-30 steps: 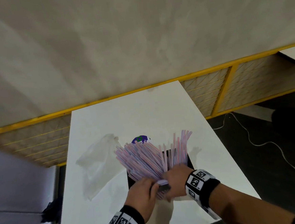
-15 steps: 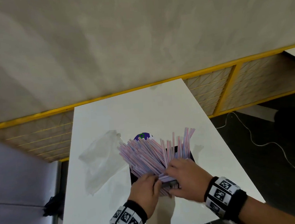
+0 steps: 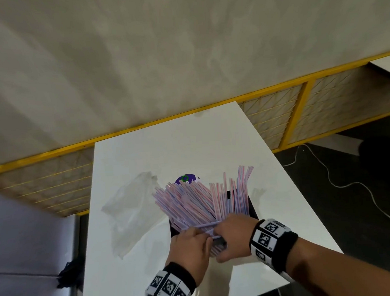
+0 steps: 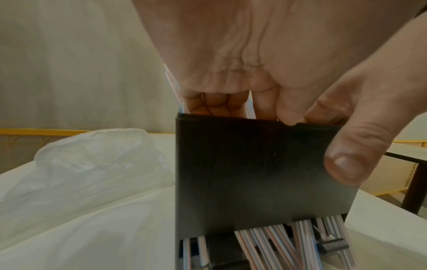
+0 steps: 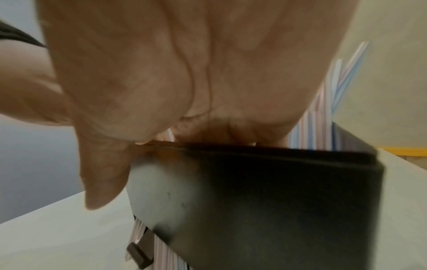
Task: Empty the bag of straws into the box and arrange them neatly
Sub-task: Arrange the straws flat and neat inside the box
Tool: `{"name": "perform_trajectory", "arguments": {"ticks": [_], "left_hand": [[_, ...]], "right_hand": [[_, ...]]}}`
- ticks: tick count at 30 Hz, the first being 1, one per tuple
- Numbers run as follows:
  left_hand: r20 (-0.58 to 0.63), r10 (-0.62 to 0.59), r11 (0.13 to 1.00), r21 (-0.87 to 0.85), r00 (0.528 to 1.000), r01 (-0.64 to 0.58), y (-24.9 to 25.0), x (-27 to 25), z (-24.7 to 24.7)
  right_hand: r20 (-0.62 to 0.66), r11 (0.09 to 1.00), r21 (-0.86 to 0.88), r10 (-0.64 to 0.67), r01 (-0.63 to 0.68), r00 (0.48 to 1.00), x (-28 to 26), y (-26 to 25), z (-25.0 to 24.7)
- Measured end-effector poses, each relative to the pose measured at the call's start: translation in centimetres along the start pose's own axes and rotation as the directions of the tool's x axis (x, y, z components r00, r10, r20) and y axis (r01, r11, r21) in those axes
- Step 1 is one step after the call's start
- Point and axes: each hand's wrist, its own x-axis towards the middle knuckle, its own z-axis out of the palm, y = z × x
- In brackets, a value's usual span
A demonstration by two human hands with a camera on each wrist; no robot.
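A black box stands on the white table with a thick fan of pink-and-blue striped straws sticking out of its top and leaning left. My left hand curls its fingers over the near rim among the straws, thumb outside on the front wall of the box. My right hand reaches in from the right, fingers curled over the rim of the box onto straws, a few lying crosswise between the hands. Straw ends show in the bottom slot.
The empty clear plastic bag lies crumpled on the table left of the box. A purple round object sits just behind the straws. A small black clip is at the box's base. A yellow-framed mesh fence runs beyond the table.
Both hands stay at the box's near rim. The right hand has shifted its hold across the straws, and the fan has spread slightly.
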Motion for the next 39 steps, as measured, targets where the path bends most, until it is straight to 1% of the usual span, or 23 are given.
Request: {"name": "perform_trajectory", "arguments": {"ticks": [4, 7, 12, 16, 19, 23, 25, 28, 30, 33, 37, 39], "left_hand": [[-0.003, -0.052, 0.998, 0.034, 0.999, 0.052, 0.1, -0.2, -0.5], [0.023, -0.055, 0.998, 0.04, 0.998, 0.054, 0.1, 0.0, -0.7], [0.077, -0.07, 0.997, -0.009, 0.995, 0.071, 0.2, 0.1, -0.2], [0.117, -0.066, 0.997, -0.02, 0.991, 0.068, 0.2, 0.4, 0.3], [0.137, -0.096, 0.992, -0.067, 0.986, 0.106, 0.2, 0.7, 0.3], [0.127, -0.136, 0.976, -0.15, 0.983, 0.154, 0.3, 1.2, -0.1], [0.125, -0.131, 0.972, -0.181, 0.983, 0.152, 0.2, 1.3, -0.2], [0.116, -0.122, 0.97, -0.197, 0.986, 0.143, 0.1, 1.6, -0.1], [0.121, -0.112, 0.969, -0.205, 0.986, 0.135, 0.0, 1.9, -0.1], [0.125, -0.095, 0.971, -0.205, 0.988, 0.119, -0.2, 2.2, 0.2], [0.078, -0.081, 0.976, -0.198, 0.994, 0.095, -0.7, 2.2, 0.7], [0.052, -0.068, 0.981, -0.176, 0.996, 0.076, -0.9, 2.1, 0.8]], "right_hand": [[0.094, 0.999, 0.042, 0.022, -0.027, 0.995, 0.7, 0.0, -0.9], [0.148, 0.997, 0.063, 0.04, -0.049, 0.988, 1.3, 0.0, -1.1], [0.186, 0.998, 0.043, 0.043, -0.052, 0.982, 2.4, -0.2, -0.8], [0.189, 0.998, 0.043, 0.034, -0.043, 0.981, 2.8, 0.2, -0.3], [0.197, 0.997, 0.074, 0.014, -0.029, 0.98, 3.0, 0.4, -0.3], [0.197, 0.997, 0.077, 0.002, -0.017, 0.98, 3.4, 0.5, -0.4], [0.162, 0.999, 0.046, 0.0, -0.007, 0.987, 3.6, 0.6, -0.1], [0.02, 0.999, -0.022, -0.038, 0.038, 0.999, 3.5, 0.9, 0.6], [-0.054, 0.997, -0.045, -0.071, 0.068, 0.996, 3.5, 1.0, 1.1], [-0.113, 0.993, -0.059, -0.106, 0.1, 0.988, 3.5, 1.4, 1.4], [-0.17, 0.992, -0.05, -0.124, 0.117, 0.978, 3.1, 1.5, 1.5], [-0.209, 0.989, -0.073, -0.141, 0.129, 0.968, 2.7, 1.6, 1.4]]}}
